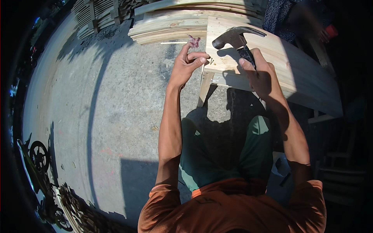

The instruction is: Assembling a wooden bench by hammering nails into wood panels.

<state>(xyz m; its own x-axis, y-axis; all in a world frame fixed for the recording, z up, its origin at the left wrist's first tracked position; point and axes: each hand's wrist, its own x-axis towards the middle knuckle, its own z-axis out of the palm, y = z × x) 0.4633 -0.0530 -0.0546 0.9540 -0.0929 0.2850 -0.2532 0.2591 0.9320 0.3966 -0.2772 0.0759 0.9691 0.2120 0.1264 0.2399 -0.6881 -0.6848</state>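
- Your right hand (261,75) was closed around the black handle of a dark metal claw hammer (232,37), the thumb lying along the grip.
- The hammer was above the near left part of a pale, wood-grained tabletop (268,62), with its striking face to the left, its claw to the right and its shadow on the boards.
- Your left hand (185,66) was partly open at the tabletop's left corner, one finger raised, the thumb and another finger close together; whether they pinched anything, you could not tell from this view.
- Small, thin, dark nails (211,61) were at that corner, just beside your left fingertips; their exact number was unclear.
- A pale, squared wooden leg (204,88) stood below the same corner, on the grey concrete floor (128,97).
- Beyond your left hand were a crumpled purplish scrap (194,41) and a stack of long, pale wooden planks (167,30).
- At the far right was another person in dark, patterned clothing (276,19), partly in shadow.
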